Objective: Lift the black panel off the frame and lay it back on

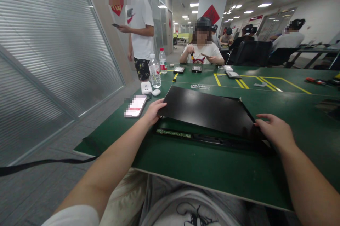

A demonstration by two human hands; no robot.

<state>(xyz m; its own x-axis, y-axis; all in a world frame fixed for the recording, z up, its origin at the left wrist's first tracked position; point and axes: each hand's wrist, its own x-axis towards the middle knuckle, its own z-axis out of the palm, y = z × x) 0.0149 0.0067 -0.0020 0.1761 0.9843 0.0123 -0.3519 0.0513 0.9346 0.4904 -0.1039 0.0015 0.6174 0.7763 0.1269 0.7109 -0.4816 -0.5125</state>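
Note:
A thin black screen panel point(207, 109) is tilted above the green table, its near edge raised. My left hand point(154, 111) is closed on the panel's left edge, thumb on top. At the right edge, my right hand point(275, 130) pinches the near corner between thumb and fingers. Beneath the near edge lies a black frame point(223, 140) with a narrow green circuit board point(174, 133) along its left part. The panel covers the rest of that frame.
A phone point(136, 106), a white case point(146, 88) and water bottles point(155, 72) stand at the left. Small metal strips point(200, 86) and hard drives point(197, 69) lie beyond the panel. A co-worker point(204, 51) sits opposite; another person point(140, 24) stands at the left.

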